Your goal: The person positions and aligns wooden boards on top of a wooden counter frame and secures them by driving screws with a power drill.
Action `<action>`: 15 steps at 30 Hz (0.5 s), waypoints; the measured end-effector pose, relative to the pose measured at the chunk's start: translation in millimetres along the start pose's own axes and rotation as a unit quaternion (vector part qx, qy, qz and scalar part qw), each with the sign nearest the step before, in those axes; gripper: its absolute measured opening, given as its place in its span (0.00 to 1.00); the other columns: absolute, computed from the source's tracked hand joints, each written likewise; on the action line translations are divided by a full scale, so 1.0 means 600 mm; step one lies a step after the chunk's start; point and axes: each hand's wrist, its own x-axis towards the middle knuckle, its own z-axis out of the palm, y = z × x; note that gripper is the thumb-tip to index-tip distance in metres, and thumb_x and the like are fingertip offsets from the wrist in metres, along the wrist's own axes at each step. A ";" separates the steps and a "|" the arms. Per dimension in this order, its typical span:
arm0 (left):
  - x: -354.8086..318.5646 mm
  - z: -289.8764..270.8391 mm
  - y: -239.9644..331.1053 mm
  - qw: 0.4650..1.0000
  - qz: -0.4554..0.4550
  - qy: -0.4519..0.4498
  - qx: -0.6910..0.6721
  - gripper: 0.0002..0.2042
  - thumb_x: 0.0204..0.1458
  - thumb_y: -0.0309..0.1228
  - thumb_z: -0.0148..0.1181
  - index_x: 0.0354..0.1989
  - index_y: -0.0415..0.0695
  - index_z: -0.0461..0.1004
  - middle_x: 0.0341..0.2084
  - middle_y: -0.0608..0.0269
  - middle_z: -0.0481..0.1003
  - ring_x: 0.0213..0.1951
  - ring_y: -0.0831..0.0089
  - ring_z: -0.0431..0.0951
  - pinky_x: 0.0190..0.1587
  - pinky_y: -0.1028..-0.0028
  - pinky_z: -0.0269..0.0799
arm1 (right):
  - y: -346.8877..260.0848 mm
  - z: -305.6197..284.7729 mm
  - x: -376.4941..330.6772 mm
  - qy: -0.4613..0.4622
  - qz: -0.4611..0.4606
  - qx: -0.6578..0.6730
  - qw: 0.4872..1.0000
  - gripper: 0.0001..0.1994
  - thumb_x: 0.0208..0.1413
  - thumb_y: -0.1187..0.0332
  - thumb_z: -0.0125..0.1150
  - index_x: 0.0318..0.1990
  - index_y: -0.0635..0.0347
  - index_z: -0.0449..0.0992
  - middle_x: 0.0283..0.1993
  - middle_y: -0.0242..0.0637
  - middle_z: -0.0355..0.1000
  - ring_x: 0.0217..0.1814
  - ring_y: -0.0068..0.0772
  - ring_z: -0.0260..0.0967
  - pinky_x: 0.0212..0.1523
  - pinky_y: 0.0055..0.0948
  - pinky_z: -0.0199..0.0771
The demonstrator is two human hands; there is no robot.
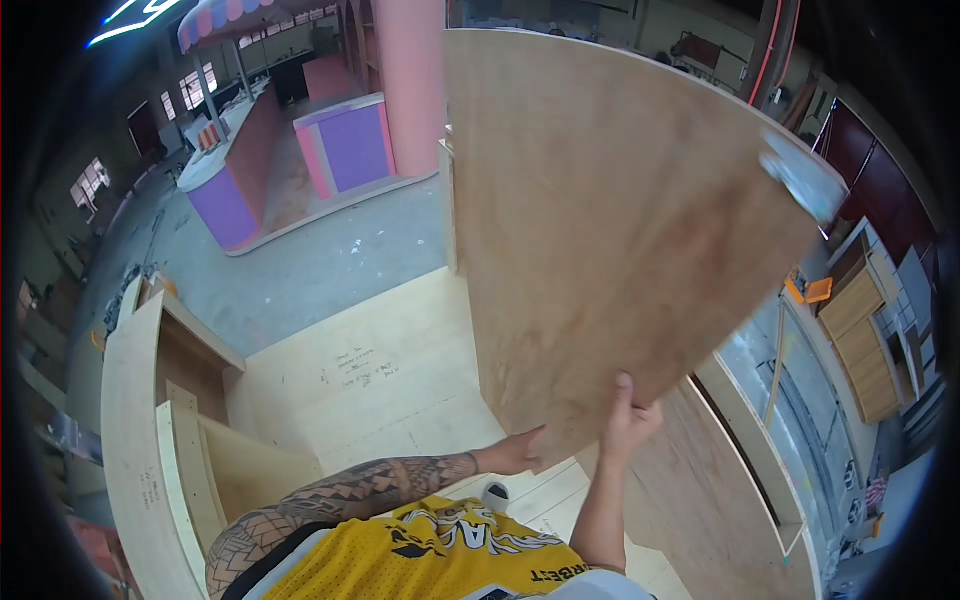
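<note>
A large brown plywood panel [620,230] stands tilted in front of me. Its near lower edge is between my two hands. My right hand [630,420] grips the panel's lower right edge, thumb on the face toward me and fingers behind. At the bottom corner, my left hand [512,453] holds the edge, with its fingertips partly hidden. A blurred pale bluish patch [803,178] shows at the panel's upper right corner; I cannot tell what it is. Beneath the panel lies a light plywood floor [400,370] with handwriting on it.
To my left is a curved wooden counter frame [135,430]. A low wooden frame [750,460] runs along the right. Farther off stand a purple and pink booth [225,205] and a pink column [410,90]. An orange item [815,290] and wooden cabinets [860,340] are at far right.
</note>
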 end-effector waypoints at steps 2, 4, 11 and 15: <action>-0.039 -0.025 -0.030 0.999 -0.012 0.020 0.028 0.43 0.63 0.46 0.66 0.78 0.35 0.53 0.70 0.32 0.66 0.64 0.47 0.77 0.66 0.61 0.74 | 0.026 -0.069 0.051 0.041 -0.088 -0.055 0.994 0.21 0.65 0.60 0.74 0.52 0.74 0.80 0.50 0.41 0.82 0.49 0.27 0.77 0.49 0.31 0.76; -0.079 -0.044 -0.125 0.990 -0.095 0.059 0.089 0.40 0.63 0.49 0.65 0.76 0.36 0.58 0.64 0.33 0.73 0.62 0.45 0.78 0.63 0.60 0.76 | 0.084 -0.156 0.120 0.056 -0.101 -0.046 0.992 0.22 0.66 0.60 0.72 0.54 0.75 0.80 0.51 0.42 0.82 0.50 0.29 0.77 0.51 0.32 0.76; -0.444 -0.016 -0.495 0.905 -0.320 0.213 0.183 0.33 0.58 0.51 0.66 0.61 0.33 0.75 0.49 0.39 0.83 0.54 0.45 0.83 0.59 0.56 0.78 | 0.149 -0.226 0.203 0.105 -0.089 -0.038 0.990 0.28 0.69 0.53 0.68 0.54 0.78 0.79 0.54 0.44 0.81 0.51 0.31 0.77 0.54 0.32 0.76; -0.565 0.052 -0.541 0.865 -0.428 0.221 0.140 0.29 0.58 0.50 0.64 0.53 0.32 0.81 0.49 0.35 0.82 0.54 0.41 0.81 0.58 0.53 0.78 | 0.148 -0.218 0.267 0.179 -0.077 -0.074 0.978 0.30 0.68 0.51 0.68 0.55 0.79 0.79 0.55 0.44 0.81 0.52 0.33 0.77 0.55 0.33 0.76</action>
